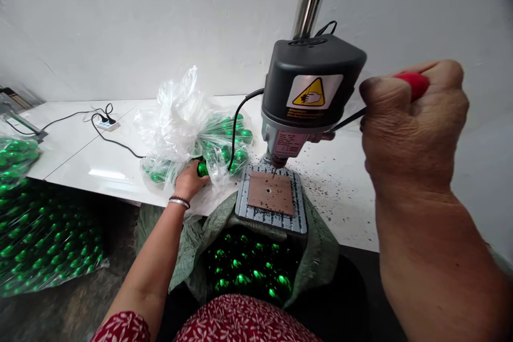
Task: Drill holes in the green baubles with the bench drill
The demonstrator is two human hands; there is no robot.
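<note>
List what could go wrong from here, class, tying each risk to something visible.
1. The black cord crosses the plastic bag in this view, near the left hand; it might snag if the bag moves.
2. The right hand grips the red handle; a careless pull might lower the drill bit toward the board.
3. Dark specks litter the table near the open sack; some might fall among the green balls inside.

A yellow triangular hand-warning sign (310,93), above lettering resembling "Attention", marks the drill press (316,59) at upper right-center; print on its pinkish plate (287,143) is illegible.
</note>
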